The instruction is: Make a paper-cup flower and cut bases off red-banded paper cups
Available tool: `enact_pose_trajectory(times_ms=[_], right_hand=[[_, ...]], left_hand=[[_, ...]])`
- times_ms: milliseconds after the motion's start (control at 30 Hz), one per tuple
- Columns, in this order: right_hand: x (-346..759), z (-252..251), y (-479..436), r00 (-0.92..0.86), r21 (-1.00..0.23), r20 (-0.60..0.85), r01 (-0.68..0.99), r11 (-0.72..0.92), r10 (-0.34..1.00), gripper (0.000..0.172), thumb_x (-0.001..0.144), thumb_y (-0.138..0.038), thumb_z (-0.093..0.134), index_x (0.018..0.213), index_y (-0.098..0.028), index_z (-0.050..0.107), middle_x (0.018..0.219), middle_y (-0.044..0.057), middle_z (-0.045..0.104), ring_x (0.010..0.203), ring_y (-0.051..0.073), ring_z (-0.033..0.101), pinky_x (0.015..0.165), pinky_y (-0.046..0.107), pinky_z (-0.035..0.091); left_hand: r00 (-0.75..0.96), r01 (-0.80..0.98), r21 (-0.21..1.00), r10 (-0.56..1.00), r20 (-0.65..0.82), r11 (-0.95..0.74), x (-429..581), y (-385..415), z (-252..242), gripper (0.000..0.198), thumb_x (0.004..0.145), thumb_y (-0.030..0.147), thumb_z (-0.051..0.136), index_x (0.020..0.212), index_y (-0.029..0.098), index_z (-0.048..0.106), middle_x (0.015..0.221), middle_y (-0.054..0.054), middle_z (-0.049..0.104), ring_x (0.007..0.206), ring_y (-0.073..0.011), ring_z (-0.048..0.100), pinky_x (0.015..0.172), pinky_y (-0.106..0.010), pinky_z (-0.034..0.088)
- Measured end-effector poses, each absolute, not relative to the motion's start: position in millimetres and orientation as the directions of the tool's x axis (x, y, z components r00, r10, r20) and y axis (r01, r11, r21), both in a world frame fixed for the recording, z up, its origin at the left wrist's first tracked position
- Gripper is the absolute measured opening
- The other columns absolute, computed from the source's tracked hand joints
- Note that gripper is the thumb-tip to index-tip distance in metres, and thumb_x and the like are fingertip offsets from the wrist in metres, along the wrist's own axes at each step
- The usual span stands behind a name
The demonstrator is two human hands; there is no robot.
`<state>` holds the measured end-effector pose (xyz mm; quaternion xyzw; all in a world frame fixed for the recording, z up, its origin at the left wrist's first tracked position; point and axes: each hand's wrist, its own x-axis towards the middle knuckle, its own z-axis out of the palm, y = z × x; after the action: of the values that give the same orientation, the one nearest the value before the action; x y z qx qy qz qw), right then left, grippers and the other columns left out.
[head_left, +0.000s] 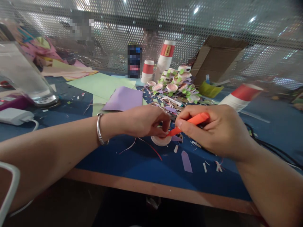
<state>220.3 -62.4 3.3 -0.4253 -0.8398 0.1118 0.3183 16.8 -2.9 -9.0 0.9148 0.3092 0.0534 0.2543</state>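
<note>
My right hand [213, 129] grips an orange pen [195, 121], which slants down to the left. Its lower end meets a small, round, white cup bottom [162, 142] on the blue table. My left hand [151, 121], with a silver bangle at the wrist, pinches at the same cup bottom, fingertips inside its rim; they partly hide its middle. Just right of it lies a purple paper strip [187, 161] among white and red paper scraps. Farther back, similar round pieces with green and purple paper tabs form a pile [175, 85].
Red-and-white paper cups [148, 71] stand behind, and another cup [241, 96] leans at right. Purple paper [125, 99] lies over green sheets [99, 83]. At left are a glass of water [30, 75] and a white charger [16, 116]. A perforated metal screen [106, 47] rises behind.
</note>
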Motion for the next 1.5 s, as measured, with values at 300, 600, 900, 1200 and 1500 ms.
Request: enact_pose_trajectory(times_ms=[300,600,900,1200,1500], right_hand=[[227,1,-59,-0.359,-0.462,0.489,0.667,0.585,0.795,0.024,0.088,-0.021,0.062,0.065,-0.024,0.063,0.060,0.000,0.061,0.054,0.016,0.050,0.051,0.031,0.037],[230,0,-58,-0.345,-0.460,0.494,0.676,0.577,0.798,0.024,0.089,-0.022,0.063,0.065,-0.024,0.063,0.060,0.000,0.061,0.054,0.016,0.049,0.051,0.031,0.036],[220,-3,-58,-0.375,-0.518,0.460,0.623,0.586,0.805,0.022,0.089,-0.023,0.065,0.066,-0.023,0.065,0.061,-0.002,0.062,0.053,0.013,0.050,0.049,0.028,0.038],[218,-6,-57,-0.413,-0.552,0.446,0.571,0.607,0.794,0.019,0.090,-0.023,0.065,0.072,-0.020,0.068,0.058,-0.006,0.060,0.047,0.007,0.047,0.043,0.023,0.034],[215,-9,-55,-0.432,-0.547,0.403,0.594,0.590,0.807,0.019,0.091,-0.024,0.064,0.072,-0.021,0.068,0.062,-0.005,0.063,0.052,0.008,0.051,0.049,0.022,0.039]], left_hand=[[0.788,0.564,0.484,0.611,-0.073,-0.669,18,-6,-8,0.016,0.088,0.030,0.067,0.098,0.020,0.072,0.075,0.002,0.065,0.062,-0.0113,0.052,0.059,-0.025,0.033],[0.795,0.522,0.603,0.599,-0.090,-0.603,13,-5,-3,0.012,0.091,0.028,0.063,0.087,0.018,0.065,0.078,0.001,0.072,0.062,-0.0099,0.055,0.060,-0.023,0.036],[0.689,0.682,0.492,0.701,-0.184,-0.541,-19,10,11,0.011,0.082,0.024,0.062,0.088,0.018,0.068,0.074,0.001,0.068,0.059,-0.0107,0.051,0.057,-0.025,0.032],[0.802,0.556,0.470,0.590,-0.087,-0.686,-12,-5,3,0.049,0.082,0.039,0.071,0.125,0.020,0.061,0.125,-0.007,0.066,0.105,-0.0215,0.061,0.086,-0.029,0.045],[0.850,0.454,0.466,0.526,0.031,-0.760,1,-8,-12,0.043,0.076,0.040,0.084,0.111,0.020,0.069,0.111,-0.004,0.067,0.107,-0.0238,0.057,0.092,-0.034,0.041]])
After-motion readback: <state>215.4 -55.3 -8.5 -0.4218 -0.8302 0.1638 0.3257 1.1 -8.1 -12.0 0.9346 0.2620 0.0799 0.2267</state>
